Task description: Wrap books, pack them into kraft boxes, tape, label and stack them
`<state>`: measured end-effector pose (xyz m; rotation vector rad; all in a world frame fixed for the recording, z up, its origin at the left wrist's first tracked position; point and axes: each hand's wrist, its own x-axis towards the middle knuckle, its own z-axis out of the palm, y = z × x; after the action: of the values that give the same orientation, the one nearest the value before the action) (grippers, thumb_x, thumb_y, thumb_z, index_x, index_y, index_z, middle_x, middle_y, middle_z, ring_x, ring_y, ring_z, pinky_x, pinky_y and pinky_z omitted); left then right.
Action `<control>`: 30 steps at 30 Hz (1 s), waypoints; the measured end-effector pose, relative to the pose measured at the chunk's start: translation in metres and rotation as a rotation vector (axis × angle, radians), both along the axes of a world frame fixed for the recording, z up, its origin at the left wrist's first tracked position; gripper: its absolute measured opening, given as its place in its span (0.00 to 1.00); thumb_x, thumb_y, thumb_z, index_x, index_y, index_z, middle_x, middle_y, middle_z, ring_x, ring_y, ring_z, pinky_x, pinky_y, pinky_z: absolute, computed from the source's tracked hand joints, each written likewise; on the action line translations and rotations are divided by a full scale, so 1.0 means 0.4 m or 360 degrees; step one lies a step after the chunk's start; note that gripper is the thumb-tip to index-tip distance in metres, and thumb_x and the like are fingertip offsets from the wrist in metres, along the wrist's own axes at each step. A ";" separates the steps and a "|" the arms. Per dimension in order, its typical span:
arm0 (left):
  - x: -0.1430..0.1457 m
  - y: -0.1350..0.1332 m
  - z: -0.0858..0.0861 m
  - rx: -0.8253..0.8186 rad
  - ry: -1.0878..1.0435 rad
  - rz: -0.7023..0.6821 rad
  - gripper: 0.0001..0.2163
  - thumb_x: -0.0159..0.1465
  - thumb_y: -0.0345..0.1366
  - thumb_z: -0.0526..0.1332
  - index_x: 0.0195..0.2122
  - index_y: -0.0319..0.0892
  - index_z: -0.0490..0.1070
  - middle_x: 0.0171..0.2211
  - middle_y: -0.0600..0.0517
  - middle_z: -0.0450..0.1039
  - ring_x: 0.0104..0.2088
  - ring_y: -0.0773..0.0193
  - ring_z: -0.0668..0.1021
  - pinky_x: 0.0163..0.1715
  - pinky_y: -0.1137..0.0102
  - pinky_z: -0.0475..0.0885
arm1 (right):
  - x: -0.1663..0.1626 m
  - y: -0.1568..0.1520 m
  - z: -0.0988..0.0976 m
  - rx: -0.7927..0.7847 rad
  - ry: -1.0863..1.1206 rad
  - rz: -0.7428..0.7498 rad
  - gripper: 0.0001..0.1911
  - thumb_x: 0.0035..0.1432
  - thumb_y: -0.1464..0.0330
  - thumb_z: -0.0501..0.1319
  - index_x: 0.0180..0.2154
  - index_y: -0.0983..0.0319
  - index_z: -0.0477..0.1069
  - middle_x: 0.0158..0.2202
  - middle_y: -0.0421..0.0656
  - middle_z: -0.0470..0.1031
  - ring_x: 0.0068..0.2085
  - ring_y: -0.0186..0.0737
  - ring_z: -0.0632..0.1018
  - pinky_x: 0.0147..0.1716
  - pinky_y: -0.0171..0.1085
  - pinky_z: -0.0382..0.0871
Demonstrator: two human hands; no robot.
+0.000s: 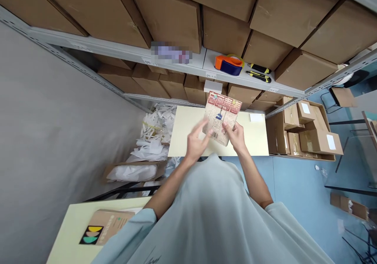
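Observation:
A thin book (221, 119) with a beige cover, a red band of large characters across the top, a small blue picture and a barcode is held up over the pale yellow table (185, 136). My right hand (236, 137) grips its lower right edge, the thumb on the printed face and the other fingers behind it. At the book's lower left, my left hand (196, 142) has its fingers spread and slightly blurred. Its thumb is close to the barcode; whether it touches the cover I cannot tell.
Above stands a metal shelf (194, 62) of cardboard boxes, with an orange-and-blue tape dispenser (229, 64) and box cutters (259, 72). White packing paper (154, 134) heaps at left. A large carton (275, 138) of smaller boxes sits right. Behind-left, another table (63, 232) bears a brown package (107, 224).

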<state>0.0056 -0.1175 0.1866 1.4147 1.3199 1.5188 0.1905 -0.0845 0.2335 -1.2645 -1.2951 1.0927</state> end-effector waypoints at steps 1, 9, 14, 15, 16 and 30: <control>-0.027 0.017 -0.003 -0.0050 -0.0108 0.0068 0.30 0.70 0.54 0.75 0.68 0.44 0.80 0.76 0.39 0.74 0.78 0.41 0.74 0.79 0.48 0.71 | 0.018 -0.005 0.010 -0.0009 0.0032 0.0078 0.33 0.60 0.34 0.72 0.32 0.58 0.75 0.30 0.42 0.81 0.32 0.41 0.78 0.35 0.40 0.76; -0.079 0.054 0.010 -0.0659 -0.0843 -0.0660 0.33 0.55 0.60 0.85 0.49 0.37 0.87 0.51 0.36 0.90 0.54 0.38 0.90 0.55 0.52 0.86 | 0.076 -0.023 -0.002 -0.0166 0.0168 0.0307 0.33 0.59 0.35 0.75 0.31 0.57 0.76 0.29 0.41 0.81 0.31 0.41 0.77 0.36 0.41 0.77; -0.031 0.034 0.016 -0.0583 -0.0854 -0.0452 0.33 0.56 0.62 0.83 0.50 0.37 0.88 0.50 0.36 0.90 0.50 0.42 0.91 0.54 0.54 0.86 | 0.079 0.015 -0.072 -0.0249 0.0124 0.0115 0.39 0.54 0.33 0.76 0.46 0.60 0.81 0.46 0.50 0.90 0.48 0.55 0.88 0.52 0.51 0.85; -0.023 0.034 0.013 -0.0556 -0.0833 -0.0395 0.34 0.57 0.63 0.82 0.50 0.37 0.88 0.50 0.36 0.90 0.50 0.42 0.91 0.55 0.53 0.86 | 0.074 0.021 -0.082 -0.0235 0.0084 0.0018 0.43 0.51 0.33 0.77 0.52 0.60 0.81 0.53 0.55 0.89 0.55 0.59 0.88 0.58 0.55 0.84; -0.015 0.033 0.009 -0.0521 -0.0793 -0.0324 0.35 0.58 0.64 0.82 0.51 0.37 0.88 0.50 0.37 0.90 0.51 0.42 0.91 0.56 0.53 0.86 | 0.067 0.026 -0.088 -0.0205 0.0042 -0.0089 0.48 0.50 0.32 0.77 0.57 0.61 0.80 0.61 0.58 0.86 0.61 0.62 0.86 0.64 0.58 0.82; -0.030 0.009 -0.010 -0.0131 0.0204 0.0141 0.25 0.71 0.54 0.71 0.64 0.46 0.84 0.69 0.40 0.81 0.64 0.46 0.85 0.61 0.53 0.86 | 0.029 0.021 -0.080 -0.0196 0.0158 0.0140 0.38 0.54 0.35 0.76 0.48 0.60 0.82 0.48 0.50 0.91 0.47 0.53 0.88 0.49 0.46 0.85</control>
<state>-0.0063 -0.1139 0.1826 1.4382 1.5233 1.4325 0.2020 -0.0761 0.2014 -1.2367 -1.2338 1.2984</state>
